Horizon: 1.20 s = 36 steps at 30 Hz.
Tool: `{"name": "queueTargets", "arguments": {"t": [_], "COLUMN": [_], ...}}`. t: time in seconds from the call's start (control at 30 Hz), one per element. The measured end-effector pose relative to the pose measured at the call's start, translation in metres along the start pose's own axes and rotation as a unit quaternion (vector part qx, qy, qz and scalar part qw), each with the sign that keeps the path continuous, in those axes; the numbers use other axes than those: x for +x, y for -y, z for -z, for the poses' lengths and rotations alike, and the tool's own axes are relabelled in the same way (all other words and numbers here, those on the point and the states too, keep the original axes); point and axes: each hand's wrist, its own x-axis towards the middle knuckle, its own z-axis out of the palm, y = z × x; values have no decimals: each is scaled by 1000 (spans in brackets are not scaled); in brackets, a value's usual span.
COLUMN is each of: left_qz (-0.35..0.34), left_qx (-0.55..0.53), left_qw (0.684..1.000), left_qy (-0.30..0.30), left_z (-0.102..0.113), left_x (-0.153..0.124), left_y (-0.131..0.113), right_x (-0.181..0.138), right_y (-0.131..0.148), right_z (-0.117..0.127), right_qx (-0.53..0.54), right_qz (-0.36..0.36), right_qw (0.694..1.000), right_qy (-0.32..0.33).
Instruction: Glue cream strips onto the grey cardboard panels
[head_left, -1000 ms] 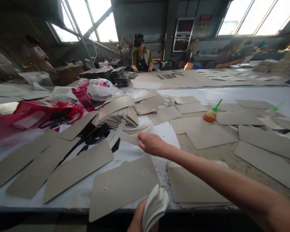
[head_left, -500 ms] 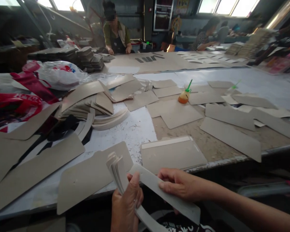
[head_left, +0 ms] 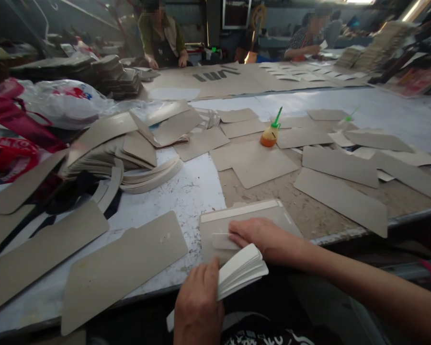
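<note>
My left hand (head_left: pixel 198 299) is closed round a fanned bundle of pale strips (head_left: pixel 242 269) at the table's front edge. Just beyond it, my right hand (head_left: pixel 256 237) has its fingers pressed together on a pale strip (head_left: pixel 222 241), whose rounded end sticks out to the left. This strip is over a grey-beige board (head_left: pixel 287 225) that carries a white band (head_left: pixel 242 211) along its far edge. Part of the board is hidden by my right hand and the bundle. To the left, a larger beige board (head_left: pixel 125 266) overhangs the front edge.
A bottle (head_left: pixel 269 136) with orange liquid and a green nozzle stands among loose boards. Curved strips (head_left: pixel 151 177) and stacked boards (head_left: pixel 104 153) are on the left, near plastic bags (head_left: pixel 68 103). A co-worker (head_left: pixel 161 40) stands across the table; another person (head_left: pixel 307 38) is farther right.
My right hand has moved forward over the board, now with a strip in its fingers. The bundle in my left hand has swung from upright to pointing right. The view has shifted slightly.
</note>
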Motion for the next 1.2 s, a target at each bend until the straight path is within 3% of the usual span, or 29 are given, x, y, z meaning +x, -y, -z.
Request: {"name": "queueTargets", "arguments": {"t": [0.07, 0.2, 0.4, 0.7, 0.97, 1.2], "left_qz": [-67, -118, -123, -99, -156, -148], "left_qx": [87, 122, 136, 136, 171, 161], "left_qw": [994, 986, 982, 985, 971, 974], "left_qy": [-12, 5, 46, 45, 67, 62], "left_z": [-3, -10, -10, -10, -3, -3], "left_x": [4, 11, 11, 10, 13, 14], "left_y": [10, 25, 33, 28, 37, 34], "right_x": [13, 32, 42, 47, 50, 51], "right_y": [-2, -5, -4, -5, -4, -2], "right_z": [2, -2, -3, -8, -8, -8], "right_qx": [-37, -85, -99, -120, -128, -135], "right_qz": [5, 14, 23, 18, 14, 6], "right_qw": [999, 996, 993, 991, 989, 988], "right_qy": [14, 38, 61, 60, 67, 73]}}
